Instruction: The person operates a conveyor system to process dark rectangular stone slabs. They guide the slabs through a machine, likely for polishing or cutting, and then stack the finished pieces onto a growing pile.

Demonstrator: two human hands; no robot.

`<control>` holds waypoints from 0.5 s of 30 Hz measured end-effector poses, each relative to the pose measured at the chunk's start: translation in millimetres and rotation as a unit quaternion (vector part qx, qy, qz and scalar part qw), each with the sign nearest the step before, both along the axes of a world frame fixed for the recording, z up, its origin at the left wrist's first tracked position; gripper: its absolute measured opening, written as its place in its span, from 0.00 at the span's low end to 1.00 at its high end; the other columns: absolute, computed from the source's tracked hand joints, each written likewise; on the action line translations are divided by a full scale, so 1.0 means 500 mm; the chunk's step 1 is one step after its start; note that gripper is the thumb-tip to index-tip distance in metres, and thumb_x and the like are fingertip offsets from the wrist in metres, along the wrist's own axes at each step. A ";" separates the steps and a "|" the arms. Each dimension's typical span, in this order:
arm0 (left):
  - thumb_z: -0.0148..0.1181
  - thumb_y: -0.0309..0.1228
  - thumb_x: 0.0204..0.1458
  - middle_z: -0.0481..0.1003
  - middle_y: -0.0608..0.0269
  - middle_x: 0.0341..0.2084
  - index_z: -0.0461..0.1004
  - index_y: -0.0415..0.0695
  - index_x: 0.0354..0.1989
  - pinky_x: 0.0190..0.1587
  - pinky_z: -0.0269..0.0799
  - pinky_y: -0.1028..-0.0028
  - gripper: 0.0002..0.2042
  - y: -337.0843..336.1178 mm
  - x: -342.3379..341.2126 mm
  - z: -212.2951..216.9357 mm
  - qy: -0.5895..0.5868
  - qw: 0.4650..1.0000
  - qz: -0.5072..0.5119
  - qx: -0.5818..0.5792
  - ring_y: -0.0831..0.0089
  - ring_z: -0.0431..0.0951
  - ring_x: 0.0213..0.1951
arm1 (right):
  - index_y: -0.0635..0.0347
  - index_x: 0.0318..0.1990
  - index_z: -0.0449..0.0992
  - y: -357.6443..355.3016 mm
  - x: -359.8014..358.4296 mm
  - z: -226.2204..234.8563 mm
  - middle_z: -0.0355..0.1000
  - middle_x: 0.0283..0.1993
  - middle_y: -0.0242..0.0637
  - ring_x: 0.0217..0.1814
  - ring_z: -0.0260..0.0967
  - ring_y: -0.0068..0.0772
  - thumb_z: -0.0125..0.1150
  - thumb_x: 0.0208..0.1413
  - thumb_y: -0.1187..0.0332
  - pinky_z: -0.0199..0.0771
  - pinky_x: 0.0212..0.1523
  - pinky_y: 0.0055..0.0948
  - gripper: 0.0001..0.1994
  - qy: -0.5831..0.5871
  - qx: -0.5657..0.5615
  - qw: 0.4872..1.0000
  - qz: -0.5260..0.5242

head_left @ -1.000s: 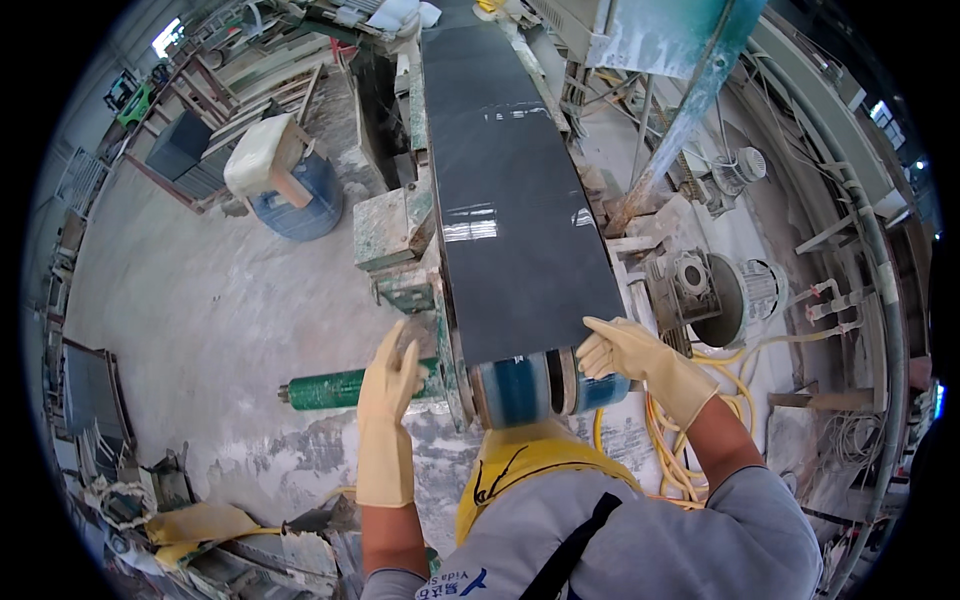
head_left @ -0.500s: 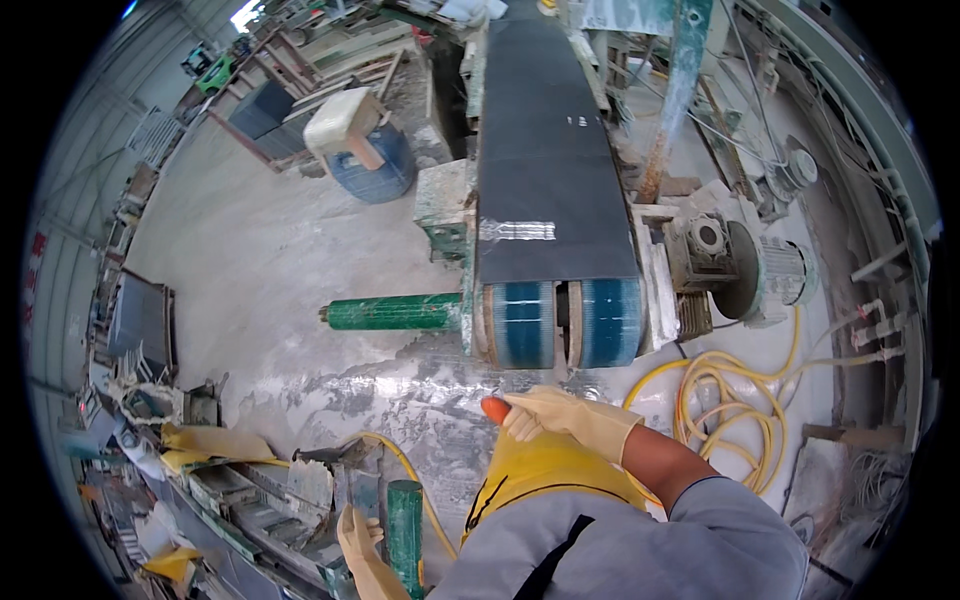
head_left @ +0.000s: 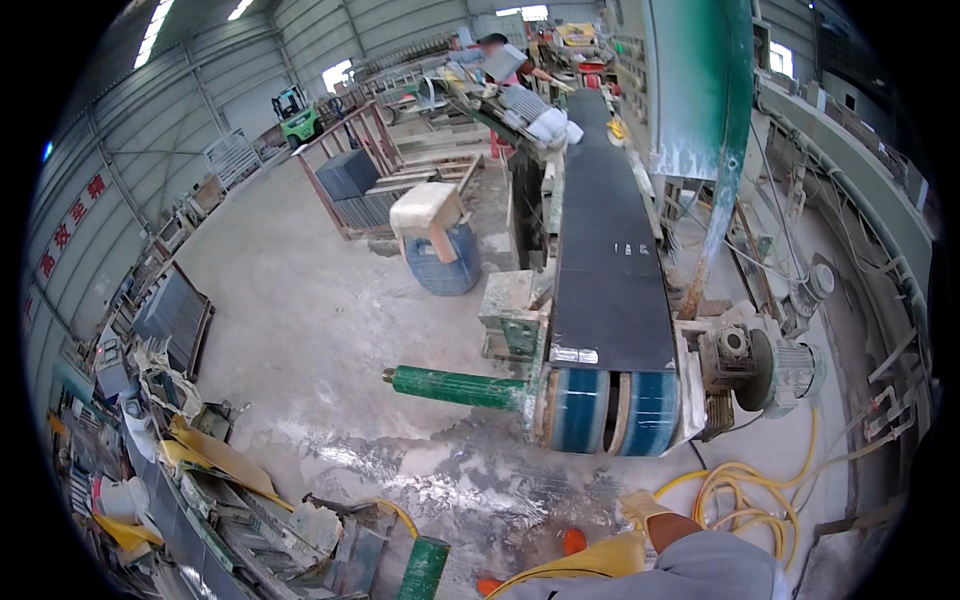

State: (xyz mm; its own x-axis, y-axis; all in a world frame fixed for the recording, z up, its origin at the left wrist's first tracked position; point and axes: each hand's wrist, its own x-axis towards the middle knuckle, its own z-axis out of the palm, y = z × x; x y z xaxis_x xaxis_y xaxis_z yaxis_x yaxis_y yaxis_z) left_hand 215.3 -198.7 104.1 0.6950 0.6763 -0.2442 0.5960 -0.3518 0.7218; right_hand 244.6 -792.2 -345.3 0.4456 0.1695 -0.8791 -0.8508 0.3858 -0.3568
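Note:
Only part of my right hand (head_left: 641,508) shows, in a yellow rubber glove above a grey sleeve at the bottom edge. Its fingers are hidden, and it touches nothing I can see. My left hand is out of the picture. Just ahead of the glove is the near end of a long black conveyor belt (head_left: 610,270), wrapped over two blue end rollers (head_left: 612,410). A green shaft (head_left: 455,387) sticks out to the left of the rollers. A yellow apron (head_left: 600,560) covers my front.
A grey motor (head_left: 778,368) sits right of the rollers, with a coiled yellow hose (head_left: 745,488) on the wet floor. A blue barrel (head_left: 440,262) carries a white block. Another person (head_left: 500,55) works at the belt's far end. Scrap and a green cylinder (head_left: 425,570) lie at lower left.
Both gloved hands were at the belt's near end a second ago. They have pulled back; the left hand has left the view, and the view has tilted up toward the hall.

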 end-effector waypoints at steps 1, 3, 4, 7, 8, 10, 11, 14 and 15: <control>0.46 0.42 0.70 0.69 0.40 0.63 0.68 0.32 0.64 0.69 0.59 0.58 0.25 0.026 -0.008 0.003 -0.007 0.999 0.000 0.039 0.48 0.69 0.64 | 0.47 0.40 0.74 -0.004 -0.006 -0.024 0.70 0.35 0.34 0.32 0.66 0.35 0.47 0.64 0.52 0.69 0.33 0.38 0.13 -0.010 0.018 1.000 0.021; 0.46 0.42 0.70 0.69 0.40 0.63 0.68 0.32 0.64 0.69 0.59 0.59 0.26 0.083 -0.020 0.002 -0.024 0.995 -0.001 0.095 0.49 0.69 0.64 | 0.44 0.41 0.72 -0.006 -0.001 -0.071 0.68 0.36 0.32 0.32 0.63 0.34 0.45 0.64 0.52 0.67 0.34 0.37 0.12 -0.044 0.051 0.997 0.045; 0.46 0.42 0.70 0.69 0.40 0.63 0.68 0.32 0.64 0.69 0.59 0.59 0.26 0.113 -0.030 -0.003 -0.031 0.992 0.003 0.119 0.49 0.69 0.64 | 0.46 0.42 0.72 -0.002 0.002 -0.078 0.69 0.36 0.34 0.30 0.63 0.35 0.46 0.64 0.53 0.67 0.32 0.37 0.13 -0.059 0.060 0.996 0.013; 0.46 0.43 0.70 0.69 0.40 0.63 0.68 0.32 0.64 0.69 0.59 0.60 0.26 0.195 -0.091 0.002 -0.048 0.981 0.053 0.178 0.50 0.69 0.64 | 0.56 0.45 0.75 0.151 0.101 0.028 0.75 0.37 0.42 0.28 0.69 0.38 0.50 0.63 0.57 0.69 0.29 0.36 0.14 -0.061 0.045 0.996 -0.040; 0.46 0.43 0.70 0.69 0.40 0.63 0.68 0.32 0.64 0.70 0.59 0.60 0.26 0.217 -0.111 0.009 -0.050 0.975 0.072 0.202 0.50 0.69 0.64 | 0.58 0.47 0.75 0.237 0.147 0.116 0.77 0.39 0.44 0.29 0.71 0.40 0.50 0.64 0.57 0.71 0.29 0.36 0.16 -0.054 0.054 0.996 -0.053; 0.46 0.43 0.70 0.69 0.41 0.63 0.68 0.31 0.64 0.70 0.59 0.61 0.26 0.266 -0.109 0.022 -0.073 0.970 0.075 0.221 0.51 0.69 0.64 | 0.59 0.51 0.74 0.339 0.203 0.211 0.75 0.47 0.47 0.40 0.73 0.43 0.46 0.66 0.54 0.75 0.37 0.36 0.19 -0.083 0.059 0.994 -0.042; 0.45 0.43 0.70 0.69 0.39 0.63 0.68 0.30 0.64 0.69 0.60 0.64 0.27 0.279 -0.097 0.026 -0.103 0.971 0.079 0.202 0.51 0.68 0.65 | 0.59 0.52 0.74 0.351 0.225 0.224 0.75 0.52 0.48 0.46 0.74 0.44 0.44 0.67 0.52 0.77 0.42 0.37 0.21 -0.112 0.019 0.994 -0.005; 0.46 0.42 0.69 0.69 0.38 0.62 0.68 0.30 0.62 0.69 0.59 0.60 0.26 0.380 -0.165 0.014 -0.089 0.963 0.086 0.239 0.47 0.69 0.64 | 0.64 0.52 0.75 0.516 0.284 0.317 0.77 0.49 0.50 0.42 0.77 0.43 0.51 0.66 0.56 0.78 0.38 0.36 0.19 -0.148 -0.033 0.988 0.037; 0.47 0.42 0.69 0.69 0.38 0.61 0.68 0.30 0.62 0.69 0.59 0.58 0.25 0.416 -0.169 0.000 -0.080 0.960 0.071 0.257 0.45 0.69 0.63 | 0.66 0.51 0.76 0.562 0.289 0.354 0.78 0.48 0.51 0.41 0.78 0.43 0.53 0.66 0.58 0.78 0.36 0.35 0.19 -0.160 -0.049 0.985 0.046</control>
